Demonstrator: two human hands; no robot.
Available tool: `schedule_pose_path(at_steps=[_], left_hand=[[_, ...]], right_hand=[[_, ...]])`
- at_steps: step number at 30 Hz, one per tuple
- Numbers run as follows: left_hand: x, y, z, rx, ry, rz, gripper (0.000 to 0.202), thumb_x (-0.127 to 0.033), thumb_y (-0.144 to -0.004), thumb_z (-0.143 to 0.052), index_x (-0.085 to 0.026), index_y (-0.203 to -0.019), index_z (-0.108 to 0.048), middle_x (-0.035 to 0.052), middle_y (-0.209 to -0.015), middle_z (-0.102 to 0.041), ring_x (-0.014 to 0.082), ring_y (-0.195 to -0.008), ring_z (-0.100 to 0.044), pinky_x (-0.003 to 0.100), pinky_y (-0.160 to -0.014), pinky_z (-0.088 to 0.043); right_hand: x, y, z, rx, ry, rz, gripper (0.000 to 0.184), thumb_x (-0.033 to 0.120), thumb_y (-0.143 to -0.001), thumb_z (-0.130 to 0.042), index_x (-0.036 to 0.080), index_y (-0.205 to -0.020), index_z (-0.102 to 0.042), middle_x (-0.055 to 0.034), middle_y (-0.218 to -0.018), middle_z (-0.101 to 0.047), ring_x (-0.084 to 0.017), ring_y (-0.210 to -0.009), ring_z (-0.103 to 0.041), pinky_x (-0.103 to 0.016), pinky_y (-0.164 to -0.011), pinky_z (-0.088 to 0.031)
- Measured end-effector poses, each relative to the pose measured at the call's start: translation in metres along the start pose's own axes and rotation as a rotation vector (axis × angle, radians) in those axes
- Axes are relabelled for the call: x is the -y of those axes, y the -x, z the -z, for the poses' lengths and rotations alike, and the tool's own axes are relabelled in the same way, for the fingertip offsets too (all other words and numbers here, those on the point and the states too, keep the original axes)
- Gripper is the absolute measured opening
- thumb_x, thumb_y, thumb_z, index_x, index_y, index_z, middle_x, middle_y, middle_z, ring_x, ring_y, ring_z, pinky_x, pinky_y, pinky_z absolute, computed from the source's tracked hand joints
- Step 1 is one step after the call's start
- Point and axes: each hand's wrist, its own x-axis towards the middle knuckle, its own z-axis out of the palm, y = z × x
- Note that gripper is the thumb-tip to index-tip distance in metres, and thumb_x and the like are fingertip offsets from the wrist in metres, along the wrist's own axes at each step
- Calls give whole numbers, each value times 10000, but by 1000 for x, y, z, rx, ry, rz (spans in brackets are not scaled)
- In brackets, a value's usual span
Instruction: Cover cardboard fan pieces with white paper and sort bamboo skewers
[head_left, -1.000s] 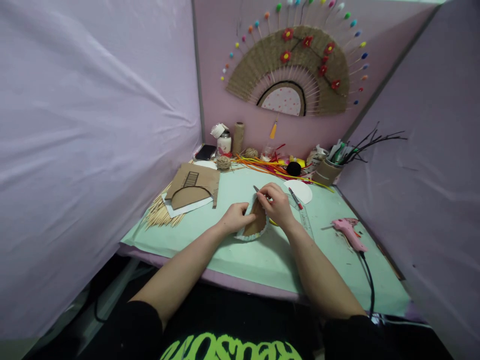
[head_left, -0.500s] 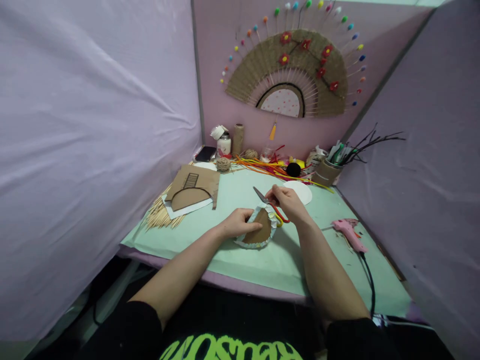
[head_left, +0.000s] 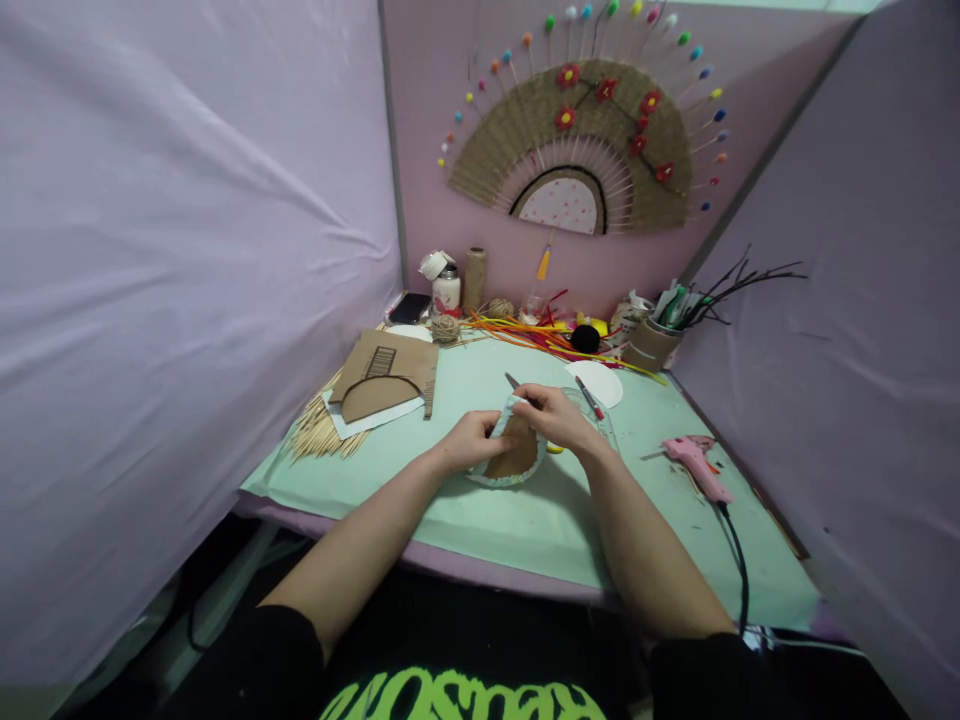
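My left hand (head_left: 466, 441) is closed on a brown cardboard semicircle (head_left: 514, 455) backed with white patterned paper, holding it just above the pale green mat (head_left: 525, 510). My right hand (head_left: 559, 417) grips a pair of scissors (head_left: 517, 388) whose grey blades poke out toward the far left, over the top edge of the piece. Both hands meet over the piece at the middle of the mat.
Cut cardboard (head_left: 386, 373) and a heap of wooden skewers (head_left: 319, 432) lie at the left. A pink glue gun (head_left: 697, 466) with black cord rests at the right. Twine balls, coloured sticks (head_left: 547, 335), a tool cup (head_left: 654, 342) line the back wall under a decorated fan (head_left: 574, 150).
My right hand with the scissors swung out to the right, then came back left over the cardboard piece. My left hand stayed on the piece.
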Motion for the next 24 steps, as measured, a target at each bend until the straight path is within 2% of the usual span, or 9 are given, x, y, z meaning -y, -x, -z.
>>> schedule_pose_path(at_steps=[3,7,10,13,16,18,20,22,24], left_hand=[[0,0,0,4,21,0,287,-359,-706,-649,-118,-862,-648,15,-780,-645,161,-720,-569,251,-651,-431],[3,0,0,-40,-13,-1,274,-370,-704,-651,-123,-822,-645,10,-743,-632,159,-696,-563,246,-622,-420],[4,0,0,-59,-31,-11,256,-355,-708,-644,-124,-819,-645,4,-732,-626,153,-684,-556,242,-615,-413],[3,0,0,-94,-22,-8,272,-375,-696,-659,-122,-796,-641,3,-713,-619,152,-676,-551,239,-606,-408],[0,-2,2,-145,59,-5,328,-408,-671,-690,-115,-810,-645,20,-739,-634,161,-693,-560,249,-624,-426],[-1,-2,3,-168,105,-2,360,-420,-656,-709,-109,-828,-651,28,-751,-641,163,-698,-565,256,-636,-436],[0,-3,3,-189,100,-2,361,-419,-652,-717,-109,-825,-655,24,-742,-640,158,-687,-562,253,-630,-433],[1,-3,3,-214,65,-21,335,-410,-671,-705,-111,-816,-657,18,-736,-640,152,-682,-556,249,-627,-427],[3,-4,3,-241,30,-49,306,-395,-695,-687,-114,-811,-658,15,-741,-644,151,-688,-555,247,-634,-425]], right_hand=[[0,1,4,-30,-109,-44,406,506,-872,-428,173,-780,-641,-20,-721,-618,-155,-677,-535,-259,-626,-412],[1,0,3,-71,-23,-36,344,481,-805,-552,176,-657,-610,-7,-625,-579,-141,-613,-492,-252,-582,-381],[1,-1,-1,-103,40,21,277,430,-773,-600,182,-651,-619,-12,-626,-592,-143,-620,-492,-253,-589,-380],[-1,-2,-2,-142,40,28,291,445,-787,-588,182,-674,-639,-22,-650,-612,-151,-635,-507,-259,-601,-390],[-4,-2,1,-127,-73,-31,420,533,-852,-476,171,-734,-654,-37,-695,-633,-163,-652,-528,-270,-602,-404],[-7,-3,3,-124,-124,-59,501,583,-871,-413,167,-694,-628,-33,-656,-603,-157,-613,-506,-270,-568,-387],[-8,-3,1,-140,-84,-55,503,599,-851,-448,174,-613,-571,-8,-574,-520,-136,-555,-442,-264,-530,-343],[-10,-3,-4,-171,11,-7,467,573,-825,-520,185,-566,-519,13,-540,-451,-123,-543,-397,-261,-527,-317],[-11,-4,-10,-227,101,72,441,536,-820,-558,192,-551,-491,16,-547,-442,-124,-565,-402,-262,-550,-321]])
